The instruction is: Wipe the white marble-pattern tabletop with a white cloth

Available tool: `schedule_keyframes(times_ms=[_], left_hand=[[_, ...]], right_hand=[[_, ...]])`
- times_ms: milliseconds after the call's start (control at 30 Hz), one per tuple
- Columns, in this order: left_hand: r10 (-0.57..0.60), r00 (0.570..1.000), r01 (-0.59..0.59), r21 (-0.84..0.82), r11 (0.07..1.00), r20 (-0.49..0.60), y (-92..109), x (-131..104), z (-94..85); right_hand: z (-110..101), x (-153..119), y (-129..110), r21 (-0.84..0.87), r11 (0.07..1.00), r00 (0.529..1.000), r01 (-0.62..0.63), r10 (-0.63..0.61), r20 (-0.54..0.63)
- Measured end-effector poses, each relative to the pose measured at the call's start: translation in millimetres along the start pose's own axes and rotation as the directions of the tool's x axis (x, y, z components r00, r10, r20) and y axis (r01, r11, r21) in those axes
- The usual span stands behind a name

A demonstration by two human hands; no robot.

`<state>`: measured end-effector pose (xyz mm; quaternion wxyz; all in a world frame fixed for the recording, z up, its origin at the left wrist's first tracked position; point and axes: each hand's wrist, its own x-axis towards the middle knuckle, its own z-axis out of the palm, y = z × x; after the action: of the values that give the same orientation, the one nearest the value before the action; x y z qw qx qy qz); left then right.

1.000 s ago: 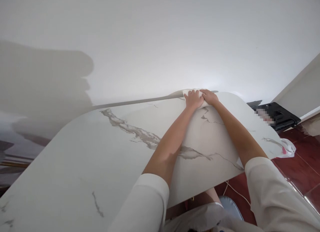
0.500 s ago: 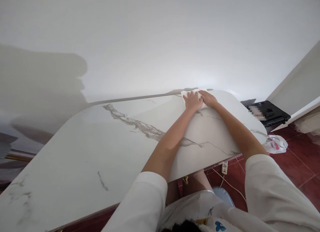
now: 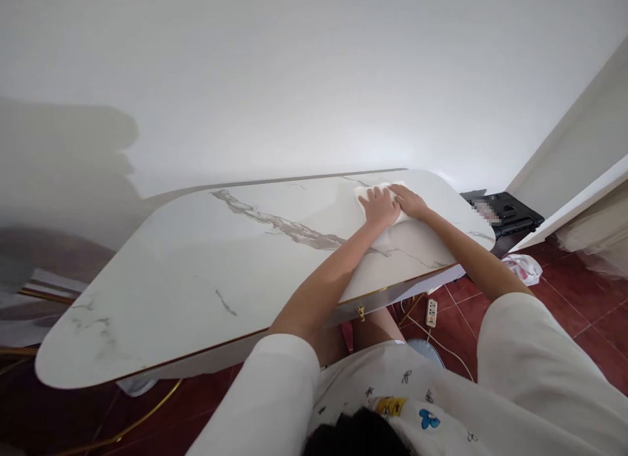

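A folded white cloth (image 3: 360, 195) lies on a white marble-patterned tabletop (image 3: 206, 266), near its back edge. My left hand (image 3: 381, 207) presses down on the cloth with its fingers spread flat over it. Close beside it, my right hand (image 3: 410, 201) rests on the cloth's right part, fingers stretched toward the left hand. The thumbs are close together. Palm undersides and the cloth beneath them are hidden. Both arms reach forward across the table's front edge.
A white wall (image 3: 275, 83) rises behind the table. To the right are a black case (image 3: 515, 210), a plastic bag (image 3: 524, 269) and a power strip (image 3: 431, 313) with its cord on the red tiled floor (image 3: 569, 299). A gold drawer knob (image 3: 360, 313) juts out in front.
My hands and the cloth have drawn slightly back from the wall-side edge. The view has shifted, bringing the table's rounded left front corner into sight.
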<state>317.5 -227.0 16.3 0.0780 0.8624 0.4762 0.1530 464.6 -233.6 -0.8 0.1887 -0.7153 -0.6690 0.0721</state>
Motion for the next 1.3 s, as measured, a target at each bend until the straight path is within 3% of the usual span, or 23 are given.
schedule_keyframes(times_ms=[233, 600, 800, 933, 1133, 1300], left_hand=[[-0.019, 0.998, 0.017, 0.033, 0.999, 0.059, 16, -45, -7.8], [0.079, 0.993, -0.082, 0.035, 0.996, 0.093, 38, -112, -17.2], [0.106, 0.989, -0.11, 0.03, 0.994, 0.105, 44, -124, -16.2], [0.108, 0.985, -0.115, 0.046, 0.992, 0.131, 35, -131, -21.8], [0.105, 0.983, -0.121, 0.095, 0.988, 0.153, -3, -150, -35.9], [0.096, 0.986, -0.111, 0.114, 0.987, 0.134, -26, -133, -38.1]], right_hand=[[2, -45, -3, -0.015, 0.998, 0.998, 0.059, -0.059, -0.02], [-1, -122, -3, -0.089, 0.983, 0.982, 0.163, -0.17, -0.08], [-5, -137, -3, -0.114, 0.982, 0.985, 0.149, -0.158, -0.075], [0, -141, -23, -0.147, 0.982, 0.986, 0.119, -0.135, -0.103], [18, -147, -77, -0.173, 0.982, 0.986, 0.074, -0.098, -0.135], [19, -126, -99, -0.125, 0.992, 0.993, 0.027, -0.041, -0.111]])
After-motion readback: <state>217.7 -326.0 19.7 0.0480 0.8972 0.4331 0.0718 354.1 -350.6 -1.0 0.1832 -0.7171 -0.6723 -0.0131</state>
